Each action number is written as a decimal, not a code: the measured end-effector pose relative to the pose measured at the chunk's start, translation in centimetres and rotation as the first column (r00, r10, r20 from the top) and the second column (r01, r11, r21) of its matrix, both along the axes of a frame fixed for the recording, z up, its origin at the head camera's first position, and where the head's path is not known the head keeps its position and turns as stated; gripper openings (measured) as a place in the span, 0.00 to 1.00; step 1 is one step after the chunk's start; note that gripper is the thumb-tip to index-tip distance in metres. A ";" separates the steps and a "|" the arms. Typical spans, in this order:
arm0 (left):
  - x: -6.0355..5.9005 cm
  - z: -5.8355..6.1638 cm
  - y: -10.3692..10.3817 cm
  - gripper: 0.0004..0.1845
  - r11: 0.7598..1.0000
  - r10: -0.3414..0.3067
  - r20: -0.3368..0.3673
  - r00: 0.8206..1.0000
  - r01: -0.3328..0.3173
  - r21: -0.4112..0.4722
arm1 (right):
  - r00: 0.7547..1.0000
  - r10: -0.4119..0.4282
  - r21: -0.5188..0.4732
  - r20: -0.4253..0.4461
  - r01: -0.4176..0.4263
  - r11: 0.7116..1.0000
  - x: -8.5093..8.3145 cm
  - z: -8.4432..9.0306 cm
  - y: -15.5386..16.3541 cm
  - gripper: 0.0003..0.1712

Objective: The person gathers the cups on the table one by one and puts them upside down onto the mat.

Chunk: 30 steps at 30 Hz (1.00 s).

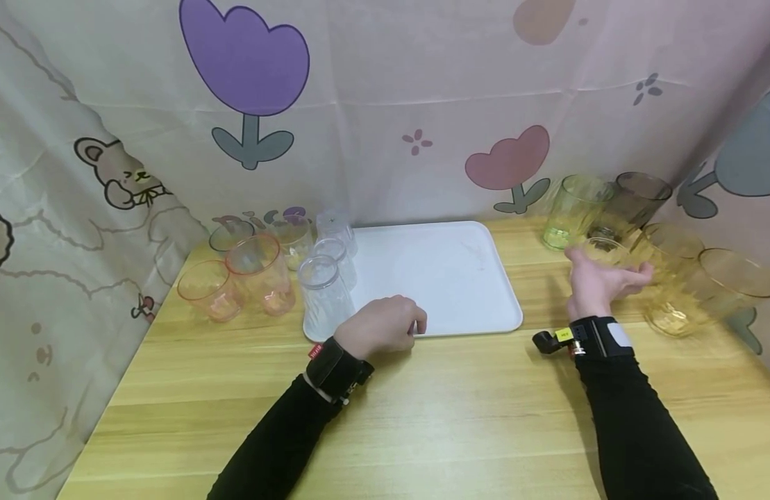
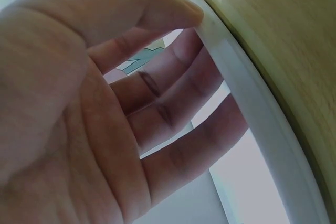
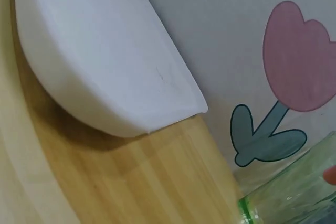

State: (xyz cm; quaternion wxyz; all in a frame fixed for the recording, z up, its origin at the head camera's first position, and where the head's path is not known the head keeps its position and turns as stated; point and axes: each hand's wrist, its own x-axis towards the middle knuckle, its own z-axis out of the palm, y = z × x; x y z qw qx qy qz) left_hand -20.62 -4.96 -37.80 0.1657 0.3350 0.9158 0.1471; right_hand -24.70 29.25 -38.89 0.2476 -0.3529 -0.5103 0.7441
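My left hand (image 1: 385, 325) hovers at the front edge of a white tray (image 1: 434, 278), fingers loosely curled with nothing in them. In the left wrist view, its thumb and fingertips lie close to the tray rim (image 2: 262, 145); contact is unclear. My right hand (image 1: 600, 281) reaches among the right-hand glasses, thumb and fingers spread. Just behind it stands a pale yellow glass (image 1: 603, 248), partly hidden; I cannot tell if they touch. Around it are a green glass (image 1: 568, 215), a grey glass (image 1: 641, 201) and amber glasses (image 1: 734, 278). The right wrist view catches the green glass (image 3: 289, 187) beside a fingertip.
Several clear glasses (image 1: 325, 292) stand on the tray's left end. Left of it are pink glasses (image 1: 262, 274), a grey glass (image 1: 231, 236) and a pale yellowish one (image 1: 295, 243). A patterned curtain (image 1: 385, 139) hangs behind the wooden table (image 1: 472, 417).
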 end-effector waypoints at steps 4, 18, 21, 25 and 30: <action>0.0 0.1 0.0 0.11 1.000 0.002 0.005 1.000 -0.002 -0.003 | 1.000 0.007 -0.022 0.007 -0.007 1.000 0.0 -0.2 0.3 0.66; 0.0 0.1 -0.1 0.10 1.000 0.001 0.010 1.000 -0.001 -0.006 | 0.999 0.036 -0.018 -0.024 -0.036 0.999 0.0 -0.5 0.5 0.44; 0.1 0.1 -0.1 0.11 1.000 0.002 0.009 1.000 -0.002 -0.008 | 0.999 0.034 -0.016 -0.010 -0.034 0.999 0.0 -0.6 0.5 0.41; 0.2 0.2 -0.1 0.11 1.000 0.003 0.006 1.000 -0.003 -0.008 | 1.000 0.027 -0.018 -0.015 -0.027 0.999 0.0 -0.5 0.5 0.41; 0.3 0.3 -0.1 0.11 1.000 0.001 0.003 1.000 -0.001 -0.004 | 0.996 0.023 -0.048 -0.087 -0.028 0.998 0.0 -0.1 0.2 0.40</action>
